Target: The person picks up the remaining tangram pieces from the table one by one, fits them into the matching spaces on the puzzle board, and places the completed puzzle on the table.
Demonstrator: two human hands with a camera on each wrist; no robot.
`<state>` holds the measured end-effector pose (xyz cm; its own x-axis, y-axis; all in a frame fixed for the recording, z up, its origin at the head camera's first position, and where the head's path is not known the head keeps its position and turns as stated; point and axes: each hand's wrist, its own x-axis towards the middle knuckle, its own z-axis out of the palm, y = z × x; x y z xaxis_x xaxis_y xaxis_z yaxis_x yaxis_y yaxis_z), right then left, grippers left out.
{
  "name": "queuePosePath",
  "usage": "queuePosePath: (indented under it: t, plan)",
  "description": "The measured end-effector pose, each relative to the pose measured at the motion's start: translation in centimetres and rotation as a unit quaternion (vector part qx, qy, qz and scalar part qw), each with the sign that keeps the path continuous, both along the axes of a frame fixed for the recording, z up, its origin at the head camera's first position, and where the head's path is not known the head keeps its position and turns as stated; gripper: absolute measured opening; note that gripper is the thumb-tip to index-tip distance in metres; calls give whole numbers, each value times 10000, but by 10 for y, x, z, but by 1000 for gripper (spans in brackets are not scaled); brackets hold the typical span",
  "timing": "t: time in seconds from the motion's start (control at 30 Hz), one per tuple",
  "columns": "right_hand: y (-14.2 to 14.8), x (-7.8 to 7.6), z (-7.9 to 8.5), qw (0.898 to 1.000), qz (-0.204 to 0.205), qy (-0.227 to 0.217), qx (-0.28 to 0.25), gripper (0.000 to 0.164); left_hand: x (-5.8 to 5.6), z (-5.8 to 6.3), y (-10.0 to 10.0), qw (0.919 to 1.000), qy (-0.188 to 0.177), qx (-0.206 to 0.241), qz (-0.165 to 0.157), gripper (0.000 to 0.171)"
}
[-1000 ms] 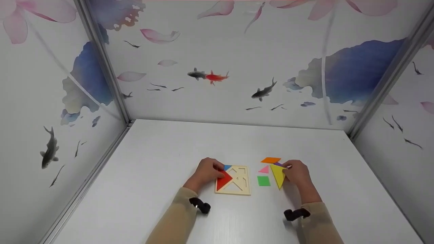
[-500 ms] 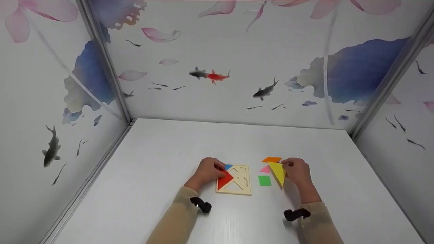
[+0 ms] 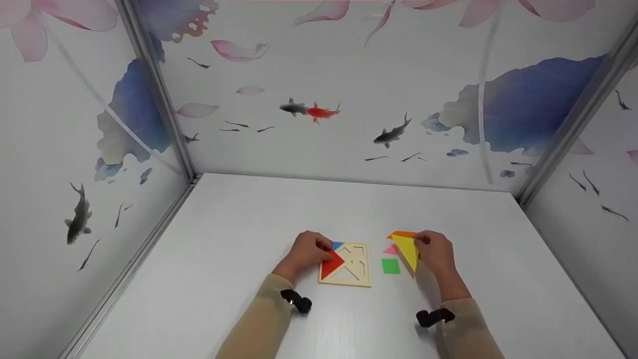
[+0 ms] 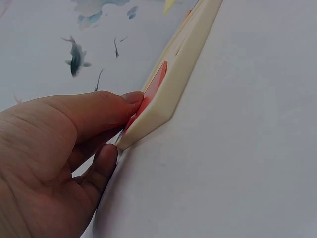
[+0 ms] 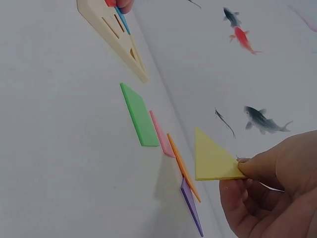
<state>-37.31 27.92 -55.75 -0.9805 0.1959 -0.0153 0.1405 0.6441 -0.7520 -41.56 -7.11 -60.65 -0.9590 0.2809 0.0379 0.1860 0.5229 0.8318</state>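
Observation:
My left hand point(image 3: 307, 252) grips the left edge of a pale wooden tangram board point(image 3: 369, 269), thumb on top over the red triangle point(image 3: 331, 265). In the left wrist view a finger point(image 4: 105, 161) meets the board's corner from outside. Part of a blue piece point(image 3: 338, 245) shows in the board's upper left; other recesses show bare wood. Between thumb and fingers, my right hand point(image 3: 437, 252) pinches a large yellow triangle point(image 3: 407, 248) by one corner. It is raised over the loose pieces, as the right wrist view shows.
Loose on the white table point(image 3: 249, 209), right of the board, lie a green square point(image 3: 391, 266), a pink triangle point(image 3: 389, 250), an orange parallelogram point(image 3: 399, 234) and a purple piece point(image 5: 191, 206). Printed white panels point(image 3: 319, 60) enclose the table at the back and sides.
My right hand has lifted the yellow triangle and moved it slightly away from me, so it now overlaps the orange piece and hides the purple one in the head view. The left hand keeps its hold.

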Motion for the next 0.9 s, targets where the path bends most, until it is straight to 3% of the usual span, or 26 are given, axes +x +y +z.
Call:
queuePosePath:
  t: [0.33,0.73,0.9]
  plan:
    - [-10,3,1,9999,-57,-50,-112,31,2,0,0,10000,-63,-31,63,18]
    - [-15,2,-2,9992,25,385,-77,26,1,1,0,10000,-6,-20,-31,18]
    - [-19,2,0,9996,33,217,-151,25,1,3,0,10000,-56,-62,6,18]
